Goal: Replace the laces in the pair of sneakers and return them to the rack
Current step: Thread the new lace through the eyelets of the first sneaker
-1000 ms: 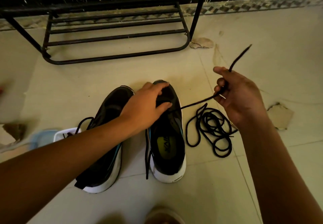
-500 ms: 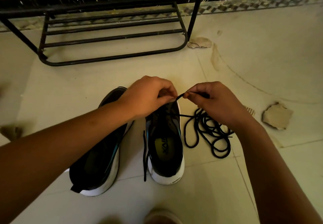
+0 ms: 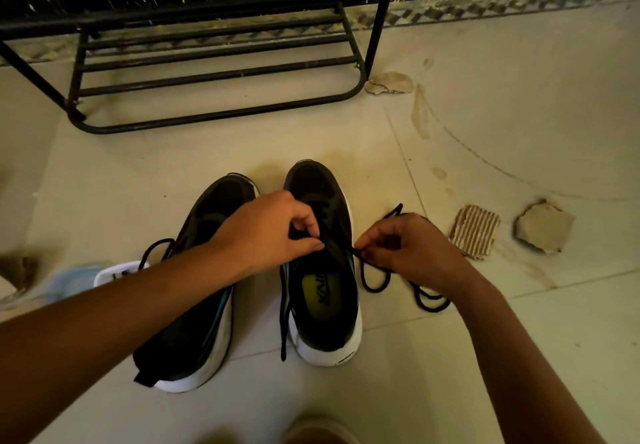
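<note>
Threading looks in hand — the right hand [image 3: 412,249] pinches the black lace [image 3: 373,290] at the sneaker [image 3: 325,305] standing on the floor [image 3: 485,132] before the rack [image 3: 214,116], the left hand [image 3: 273,232] pinching its eyelet edge — next, the tip needs an eyelet

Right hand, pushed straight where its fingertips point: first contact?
The right hand, pinching the black lace, points left at the right-side sneaker; its eyelet edge likely comes first, with the left hand just beyond. Depth is unclear.

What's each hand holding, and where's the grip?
Right hand pinches the black round shoelace near its end; left hand pinches the black white-soled sneaker at its eyelet edge.
</note>
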The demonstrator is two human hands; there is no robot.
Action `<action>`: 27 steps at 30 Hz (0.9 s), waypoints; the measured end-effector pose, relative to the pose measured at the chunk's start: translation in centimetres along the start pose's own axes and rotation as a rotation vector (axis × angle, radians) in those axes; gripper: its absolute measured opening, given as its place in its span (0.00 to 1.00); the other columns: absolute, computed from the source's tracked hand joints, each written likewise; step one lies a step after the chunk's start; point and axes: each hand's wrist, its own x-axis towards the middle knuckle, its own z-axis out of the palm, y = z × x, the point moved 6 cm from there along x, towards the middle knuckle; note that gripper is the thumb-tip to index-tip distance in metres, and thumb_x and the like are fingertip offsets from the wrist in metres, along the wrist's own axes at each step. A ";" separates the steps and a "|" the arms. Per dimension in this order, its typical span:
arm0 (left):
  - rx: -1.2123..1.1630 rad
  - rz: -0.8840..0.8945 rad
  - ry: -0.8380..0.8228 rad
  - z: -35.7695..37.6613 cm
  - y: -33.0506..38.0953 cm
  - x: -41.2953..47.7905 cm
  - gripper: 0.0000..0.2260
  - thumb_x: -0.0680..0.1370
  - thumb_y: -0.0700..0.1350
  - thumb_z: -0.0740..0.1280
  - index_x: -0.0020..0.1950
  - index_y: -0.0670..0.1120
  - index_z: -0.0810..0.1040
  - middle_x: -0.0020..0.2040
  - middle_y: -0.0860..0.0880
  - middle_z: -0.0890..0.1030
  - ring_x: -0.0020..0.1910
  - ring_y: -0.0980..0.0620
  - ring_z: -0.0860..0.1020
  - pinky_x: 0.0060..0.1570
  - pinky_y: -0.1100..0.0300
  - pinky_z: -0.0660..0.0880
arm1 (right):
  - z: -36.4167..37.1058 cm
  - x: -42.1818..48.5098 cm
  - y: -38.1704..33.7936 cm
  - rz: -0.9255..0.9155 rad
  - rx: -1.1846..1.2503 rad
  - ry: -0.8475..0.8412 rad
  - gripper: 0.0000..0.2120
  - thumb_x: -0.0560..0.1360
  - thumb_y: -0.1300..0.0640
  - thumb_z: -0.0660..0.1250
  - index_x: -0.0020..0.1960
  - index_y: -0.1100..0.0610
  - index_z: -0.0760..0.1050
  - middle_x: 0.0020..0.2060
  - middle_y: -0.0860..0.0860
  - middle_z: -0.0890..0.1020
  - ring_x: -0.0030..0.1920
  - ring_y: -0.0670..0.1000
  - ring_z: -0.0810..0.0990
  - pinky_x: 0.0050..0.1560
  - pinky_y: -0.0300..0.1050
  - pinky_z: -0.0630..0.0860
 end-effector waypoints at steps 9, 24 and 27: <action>0.332 0.065 0.048 0.4 1.8 -0.8 0.14 0.72 0.58 0.68 0.55 0.54 0.79 0.60 0.54 0.65 0.61 0.55 0.64 0.56 0.60 0.70 | 2.6 1.0 1.8 0.184 0.230 0.252 0.10 0.74 0.50 0.69 0.50 0.54 0.80 0.34 0.52 0.83 0.32 0.49 0.81 0.40 0.50 0.81; -0.129 -0.157 0.287 3.3 -0.5 -2.2 0.13 0.75 0.48 0.69 0.58 0.51 0.80 0.72 0.52 0.63 0.70 0.51 0.59 0.69 0.58 0.57 | 1.9 0.5 1.7 0.091 0.623 0.419 0.09 0.72 0.70 0.66 0.47 0.58 0.78 0.38 0.54 0.82 0.33 0.45 0.81 0.36 0.36 0.78; -0.204 -0.204 0.328 3.7 -0.6 -2.0 0.11 0.75 0.46 0.69 0.57 0.50 0.81 0.71 0.53 0.65 0.68 0.51 0.62 0.66 0.62 0.58 | 1.9 0.1 0.9 -0.008 0.509 0.315 0.15 0.73 0.69 0.66 0.50 0.51 0.80 0.39 0.51 0.82 0.33 0.42 0.78 0.36 0.32 0.75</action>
